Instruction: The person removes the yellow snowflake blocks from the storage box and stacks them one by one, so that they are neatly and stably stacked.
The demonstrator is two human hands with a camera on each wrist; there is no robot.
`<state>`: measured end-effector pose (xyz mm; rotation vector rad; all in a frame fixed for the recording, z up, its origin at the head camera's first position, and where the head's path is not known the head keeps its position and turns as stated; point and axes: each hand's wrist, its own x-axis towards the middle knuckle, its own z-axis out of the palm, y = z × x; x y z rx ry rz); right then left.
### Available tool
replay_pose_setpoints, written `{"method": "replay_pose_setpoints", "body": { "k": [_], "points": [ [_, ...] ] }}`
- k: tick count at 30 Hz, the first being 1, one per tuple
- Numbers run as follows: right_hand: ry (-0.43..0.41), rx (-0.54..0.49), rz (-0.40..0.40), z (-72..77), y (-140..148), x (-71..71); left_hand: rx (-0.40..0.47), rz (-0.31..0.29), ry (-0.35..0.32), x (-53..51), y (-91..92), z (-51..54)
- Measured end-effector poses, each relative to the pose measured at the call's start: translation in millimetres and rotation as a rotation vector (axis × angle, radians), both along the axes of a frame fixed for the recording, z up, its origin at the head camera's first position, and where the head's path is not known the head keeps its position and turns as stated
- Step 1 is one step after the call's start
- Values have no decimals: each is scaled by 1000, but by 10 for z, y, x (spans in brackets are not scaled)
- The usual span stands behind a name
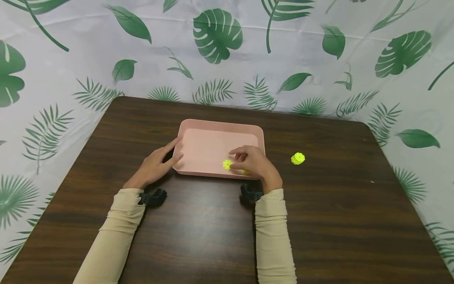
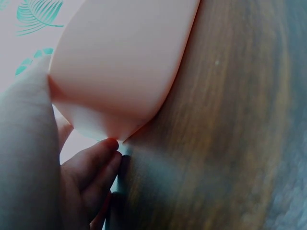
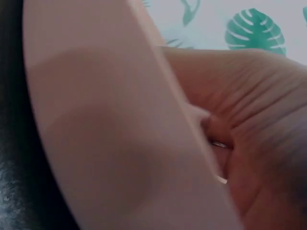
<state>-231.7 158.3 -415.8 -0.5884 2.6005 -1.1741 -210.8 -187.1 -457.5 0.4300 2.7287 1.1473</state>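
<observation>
A pink rectangular tray (image 1: 213,171) lies on the dark table. My left hand (image 1: 154,165) holds its left end, the thumb over the rim and the fingers (image 2: 98,160) against the outside wall. Over the tray's right part is my right hand (image 1: 253,161), its thumb and index finger apart with nothing seen between them. A bright yellow flower-shaped disc (image 1: 226,164) lies in the tray by the right thumb tip. Beneath that hand a second yellow disc (image 1: 244,172) shows partly. In the right wrist view, the tray wall (image 3: 110,120) hides most fingers of the right hand (image 3: 240,105).
To the right of the tray, a small overlapping pile of yellow discs (image 1: 298,158) sits on the wooden table (image 1: 337,205). A leaf-patterned cloth (image 1: 234,67) hangs behind the table. Each wrist wears a black strap mount (image 1: 154,197).
</observation>
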Motion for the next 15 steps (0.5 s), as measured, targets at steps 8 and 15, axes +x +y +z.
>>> {"method": "replay_pose_setpoints", "body": {
  "k": [8,15],
  "points": [
    [-75,28,15,-80,-50,-7,-4,1,-4,-15,6,4],
    [-32,36,13,-99,-85,-9,-3,7,-10,8,0,-7]
  ]
}}
